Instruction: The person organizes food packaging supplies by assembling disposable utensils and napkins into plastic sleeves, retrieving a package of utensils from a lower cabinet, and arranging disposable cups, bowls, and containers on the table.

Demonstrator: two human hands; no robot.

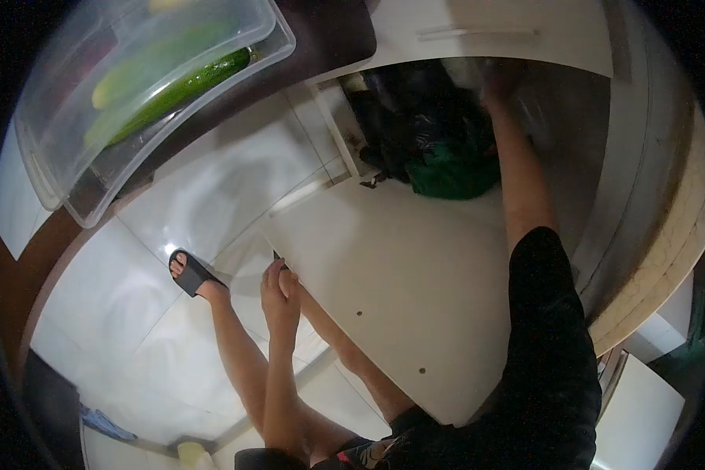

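My left hand is closed at the edge of the white cabinet door, with a small dark pointed thing showing just above its fingers; what it grips is too small to name. My right arm reaches into the open lower cabinet. In the shadow there, my right hand is dark and smeared, and its fingers cannot be made out. Beside that arm lie black plastic bags and a green bag.
A clear plastic bin with green vegetables stands at the upper left. Above the cabinet opening is a white drawer front. My sandalled foot rests on the tiled floor. A curved stone edge runs along the right.
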